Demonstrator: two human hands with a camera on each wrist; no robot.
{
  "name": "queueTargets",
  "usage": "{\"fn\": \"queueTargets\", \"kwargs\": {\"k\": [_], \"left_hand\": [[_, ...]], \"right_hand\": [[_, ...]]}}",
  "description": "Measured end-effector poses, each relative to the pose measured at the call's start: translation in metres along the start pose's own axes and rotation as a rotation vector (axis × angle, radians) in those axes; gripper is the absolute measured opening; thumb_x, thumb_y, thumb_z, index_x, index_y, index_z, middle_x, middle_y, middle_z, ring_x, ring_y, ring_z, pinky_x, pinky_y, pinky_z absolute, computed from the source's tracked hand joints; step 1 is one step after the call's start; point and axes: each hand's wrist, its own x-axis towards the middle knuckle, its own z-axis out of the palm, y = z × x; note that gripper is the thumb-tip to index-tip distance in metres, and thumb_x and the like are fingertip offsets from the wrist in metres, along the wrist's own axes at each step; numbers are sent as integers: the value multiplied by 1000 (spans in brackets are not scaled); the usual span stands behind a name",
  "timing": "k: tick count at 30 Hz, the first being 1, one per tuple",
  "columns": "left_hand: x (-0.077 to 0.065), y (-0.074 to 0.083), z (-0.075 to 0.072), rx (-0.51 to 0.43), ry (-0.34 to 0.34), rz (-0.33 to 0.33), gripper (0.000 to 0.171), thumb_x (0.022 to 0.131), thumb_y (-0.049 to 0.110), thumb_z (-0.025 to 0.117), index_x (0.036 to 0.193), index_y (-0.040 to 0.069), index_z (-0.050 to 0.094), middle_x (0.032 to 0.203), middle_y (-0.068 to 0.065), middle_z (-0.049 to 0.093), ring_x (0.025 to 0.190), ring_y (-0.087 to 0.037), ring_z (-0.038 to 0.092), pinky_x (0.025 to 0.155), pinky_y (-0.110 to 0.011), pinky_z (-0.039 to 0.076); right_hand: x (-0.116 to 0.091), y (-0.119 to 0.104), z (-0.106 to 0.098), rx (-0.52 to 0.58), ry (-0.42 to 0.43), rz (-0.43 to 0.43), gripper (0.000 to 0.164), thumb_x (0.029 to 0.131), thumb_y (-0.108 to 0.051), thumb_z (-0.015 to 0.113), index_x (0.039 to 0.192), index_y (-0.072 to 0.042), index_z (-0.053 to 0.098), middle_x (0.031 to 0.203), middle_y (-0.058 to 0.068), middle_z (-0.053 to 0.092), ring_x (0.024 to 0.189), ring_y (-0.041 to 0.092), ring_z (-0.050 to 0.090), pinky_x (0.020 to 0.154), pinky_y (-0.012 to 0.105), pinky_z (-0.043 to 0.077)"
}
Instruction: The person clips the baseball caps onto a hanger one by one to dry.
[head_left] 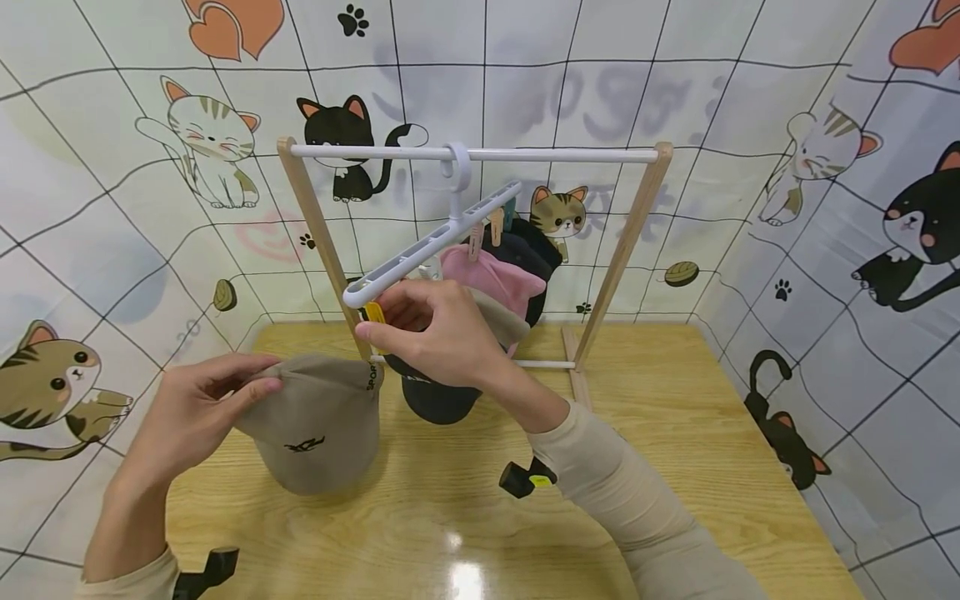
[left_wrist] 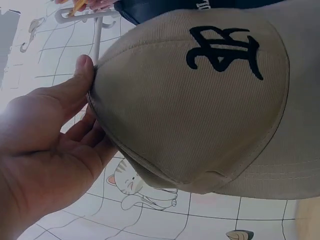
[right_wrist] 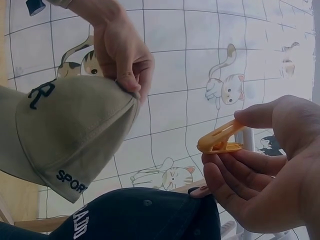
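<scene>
My left hand (head_left: 198, 412) pinches the crown edge of a beige cap (head_left: 322, 437) between thumb and fingers, so its brim hangs down over the table's left part. Dark embroidery marks its front in the left wrist view. Beside the near end of a white hanger (head_left: 423, 254), my right hand (head_left: 453, 337) pinches a yellow clothespin (right_wrist: 220, 140) by its handles. A dark navy cap (right_wrist: 150, 215) hangs close below that hand, a pinkish clip (right_wrist: 200, 192) at its upper edge. Farther along the hanger are a pink cap (head_left: 491, 279) and black caps (head_left: 543, 250), partly hidden.
The hanger hooks onto the white top bar (head_left: 562, 156) of a rack with wooden side posts (head_left: 626, 229). The rack stands on a wood-grain table (head_left: 675, 467). Cat-patterned cloth walls (head_left: 480, 100) rise behind and on both sides.
</scene>
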Motion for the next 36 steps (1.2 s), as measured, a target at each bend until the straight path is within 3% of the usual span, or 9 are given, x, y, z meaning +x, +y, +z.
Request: {"fn": "queueTargets", "kwargs": {"k": [9,13,19,27,36], "left_hand": [[4,8,-2,-141,-194,144,38,88,-11,72,119,12,76,110,4,77,97,-4,70,73,-18,57],[6,8,1,-210,-244,229,42,86,-17,70,120,8,75,113,0,76,99,-7,68,71,-20,56],[14,11,14,-273,-259,353,46,82,-21,71,119,6,74,111,-2,77,100,-8,68,74,-19,55],[29,17,35,-430,-250,406,42,81,-22,71,117,-1,73,109,-7,77,98,-11,70,78,-20,57],[38,25,43,-467,-217,447,40,79,-23,72,113,-2,75,108,-7,79,100,-10,72,78,-19,57]], "right_hand": [[0,1,-1,4,-14,1,16,92,-26,78,102,-13,76,89,0,76,76,14,71,72,30,60],[0,2,-1,6,-18,13,17,92,-25,79,102,-12,76,90,1,76,77,14,72,73,31,61],[1,2,0,0,-23,21,18,92,-26,79,102,-12,75,91,1,75,78,14,72,73,31,61],[1,1,-1,9,-21,5,14,92,-25,79,100,-14,77,89,-1,77,77,12,73,73,31,61],[1,2,-1,15,-21,17,13,92,-24,78,100,-14,77,88,0,77,74,13,72,70,32,60]]}}
